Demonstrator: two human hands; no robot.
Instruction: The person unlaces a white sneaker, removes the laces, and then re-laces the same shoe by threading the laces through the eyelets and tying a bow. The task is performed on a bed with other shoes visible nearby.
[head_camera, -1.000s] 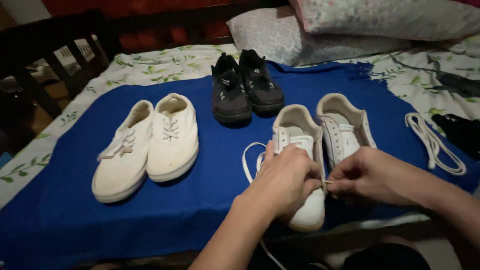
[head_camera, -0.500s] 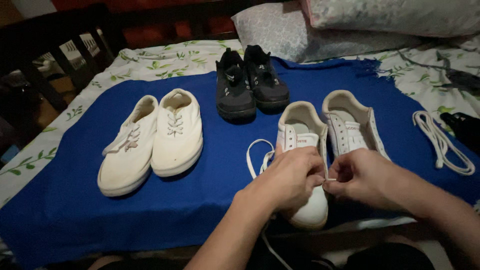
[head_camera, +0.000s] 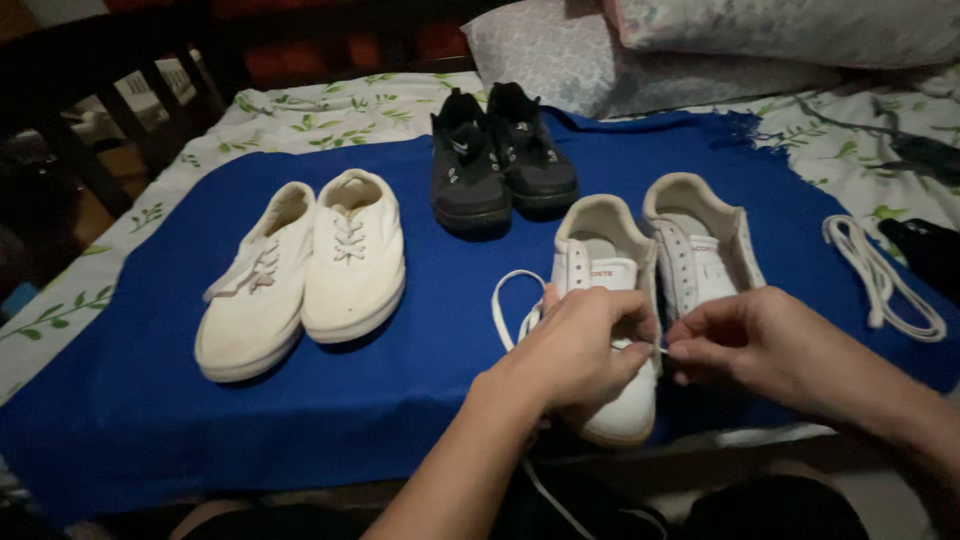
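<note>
Counting six shoes: two cream (head_camera: 300, 270), two black (head_camera: 500, 165), two white (head_camera: 640, 270); seemingly two laces (head_camera: 880, 275).

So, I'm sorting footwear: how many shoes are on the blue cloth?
6: cream canvas pair at left, black sneaker pair at the back, white leather shoe under both hands, its partner just right. None seem hidden.

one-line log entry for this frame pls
left hand: on white sneaker | right hand: pinching lace tip | loose lace: on bed, right | surface: blue cloth
</note>
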